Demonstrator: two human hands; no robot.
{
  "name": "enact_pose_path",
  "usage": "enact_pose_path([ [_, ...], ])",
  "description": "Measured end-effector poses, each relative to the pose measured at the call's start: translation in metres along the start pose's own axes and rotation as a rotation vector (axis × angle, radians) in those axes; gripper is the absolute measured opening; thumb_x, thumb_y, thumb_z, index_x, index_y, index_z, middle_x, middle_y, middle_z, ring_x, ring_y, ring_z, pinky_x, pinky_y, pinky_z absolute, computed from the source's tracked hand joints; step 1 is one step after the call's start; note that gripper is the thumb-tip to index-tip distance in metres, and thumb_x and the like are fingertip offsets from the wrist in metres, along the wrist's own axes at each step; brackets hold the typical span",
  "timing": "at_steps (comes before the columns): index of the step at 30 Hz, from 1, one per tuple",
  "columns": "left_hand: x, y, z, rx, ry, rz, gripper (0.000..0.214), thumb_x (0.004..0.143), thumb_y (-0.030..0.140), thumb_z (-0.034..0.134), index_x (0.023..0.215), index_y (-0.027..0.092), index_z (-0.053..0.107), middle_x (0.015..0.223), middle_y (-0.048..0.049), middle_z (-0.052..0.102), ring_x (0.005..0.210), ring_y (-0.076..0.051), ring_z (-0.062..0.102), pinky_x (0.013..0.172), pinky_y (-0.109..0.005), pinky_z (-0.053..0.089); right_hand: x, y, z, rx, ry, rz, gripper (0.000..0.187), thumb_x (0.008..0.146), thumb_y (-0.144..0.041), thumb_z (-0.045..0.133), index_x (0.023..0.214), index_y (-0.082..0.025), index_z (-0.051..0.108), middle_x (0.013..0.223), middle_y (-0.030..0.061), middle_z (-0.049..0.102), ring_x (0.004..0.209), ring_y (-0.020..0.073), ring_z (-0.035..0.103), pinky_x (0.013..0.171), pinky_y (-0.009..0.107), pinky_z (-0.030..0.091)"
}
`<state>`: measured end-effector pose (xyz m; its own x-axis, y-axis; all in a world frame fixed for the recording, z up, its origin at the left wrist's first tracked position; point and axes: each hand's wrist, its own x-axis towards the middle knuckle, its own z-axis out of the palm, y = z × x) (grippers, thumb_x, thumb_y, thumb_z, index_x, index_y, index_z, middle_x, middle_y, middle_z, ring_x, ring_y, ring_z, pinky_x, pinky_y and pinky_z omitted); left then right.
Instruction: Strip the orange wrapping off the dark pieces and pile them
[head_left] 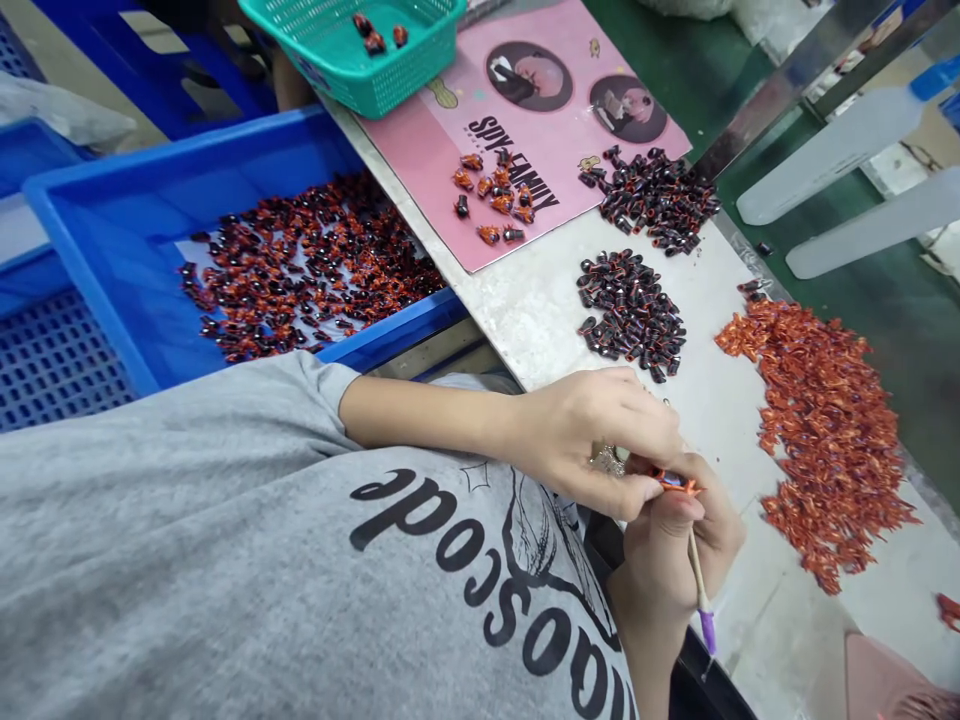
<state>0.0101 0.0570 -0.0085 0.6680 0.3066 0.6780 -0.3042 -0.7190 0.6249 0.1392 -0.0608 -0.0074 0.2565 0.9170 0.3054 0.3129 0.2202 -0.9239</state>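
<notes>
My left hand, the upper one in the head view, is closed, thumb and fingertips pinched at a small orange-and-dark plastic piece. Against it my right hand is closed too, its thumb just below the same piece. A thin beige stick tool with a purple end and a fine tip sticks out of my right hand. Fingers partly hide the piece. Near the hands lie a heap of small black parts and a large heap of orange parts.
Another black heap lies by a pink printed sheet, which bears several orange-and-black pieces. A green basket overlaps the sheet's far end. Beside the table sits a blue tray of similar pieces. Metal posts rise behind.
</notes>
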Motion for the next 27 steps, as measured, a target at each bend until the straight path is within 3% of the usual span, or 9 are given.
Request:
enact_pose_path([
  [6, 0.000, 0.000, 0.007, 0.142, 0.195, 0.239, 0.019, 0.086, 0.019, 0.054, 0.067, 0.021, 0.052, 0.061, 0.0024, 0.060, 0.064, -0.011, 0.058, 0.073, -0.027, 0.043, 0.000, -0.003, -0.001, 0.040, -0.065, -0.043, 0.042, 0.098, -0.055, 0.050, 0.076, -0.020, 0.060, 0.066, -0.0027, 0.047, 0.061, 0.0111, 0.042, 0.056, 0.028, 0.032],
  [14, 0.003, -0.004, 0.012, 0.092, 0.253, 0.309, 0.016, 0.082, 0.021, 0.060, 0.069, 0.023, 0.051, 0.061, 0.0034, 0.061, 0.060, -0.011, 0.058, 0.068, -0.027, 0.044, -0.002, -0.005, -0.001, 0.033, -0.058, -0.045, 0.043, 0.097, -0.055, 0.050, 0.076, -0.020, 0.061, 0.066, -0.0021, 0.045, 0.062, 0.0119, 0.041, 0.056, 0.029, 0.030],
  [18, 0.001, -0.007, 0.015, 0.096, 0.227, 0.292, 0.013, 0.080, 0.023, 0.059, 0.069, 0.024, 0.051, 0.061, 0.0043, 0.061, 0.061, -0.012, 0.058, 0.071, -0.028, 0.044, -0.004, -0.004, -0.002, 0.030, -0.048, -0.022, 0.043, 0.096, -0.057, 0.051, 0.077, -0.021, 0.063, 0.068, -0.0011, 0.048, 0.064, 0.0130, 0.044, 0.057, 0.030, 0.032],
  [23, 0.001, -0.004, 0.015, 0.104, 0.101, 0.145, 0.017, 0.078, 0.026, 0.056, 0.063, 0.024, 0.047, 0.054, 0.0048, 0.053, 0.055, -0.012, 0.051, 0.070, -0.031, 0.042, -0.004, -0.002, -0.002, 0.060, -0.046, 0.013, 0.044, 0.097, -0.057, 0.050, 0.074, -0.021, 0.058, 0.064, -0.0030, 0.045, 0.057, 0.0110, 0.039, 0.055, 0.029, 0.032],
  [27, 0.003, 0.001, 0.013, 0.141, 0.153, 0.122, 0.017, 0.078, 0.023, 0.052, 0.062, 0.023, 0.047, 0.054, 0.0050, 0.054, 0.053, -0.011, 0.048, 0.069, -0.030, 0.041, -0.003, 0.001, 0.001, 0.106, -0.054, 0.038, 0.048, 0.098, -0.057, 0.047, 0.068, -0.021, 0.051, 0.065, -0.0024, 0.045, 0.058, 0.0116, 0.041, 0.056, 0.029, 0.035],
])
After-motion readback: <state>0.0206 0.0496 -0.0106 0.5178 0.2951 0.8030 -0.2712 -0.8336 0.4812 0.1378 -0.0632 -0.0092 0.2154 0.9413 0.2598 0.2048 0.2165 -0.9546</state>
